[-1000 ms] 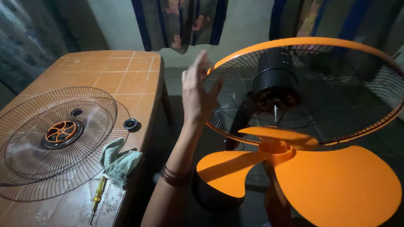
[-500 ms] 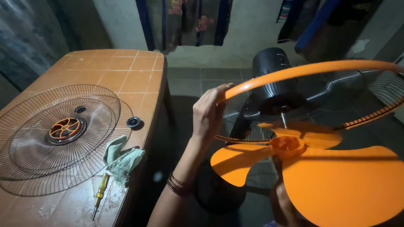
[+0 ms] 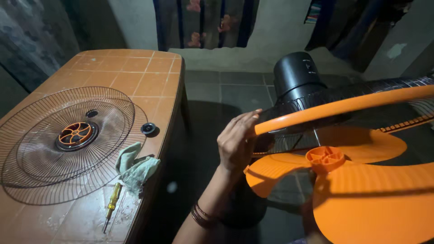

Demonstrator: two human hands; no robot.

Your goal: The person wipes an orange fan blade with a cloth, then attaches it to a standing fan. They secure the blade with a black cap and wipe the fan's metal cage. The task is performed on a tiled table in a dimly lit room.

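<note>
Tiled brown table (image 3: 135, 68) at left bears 1 detached wire fan grille (image 3: 40, 167), a green rag (image 3: 135, 169) and a yellow screwdriver (image 3: 111, 205), while at right the left hand (image 3: 237, 142) curls its fingers around the orange guard ring (image 3: 343, 107) above the orange fan blade (image 3: 375, 199).

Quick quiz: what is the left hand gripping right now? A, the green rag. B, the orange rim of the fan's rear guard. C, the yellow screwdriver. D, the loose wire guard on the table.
B: the left hand curls around the orange rim, away from the table.
</note>
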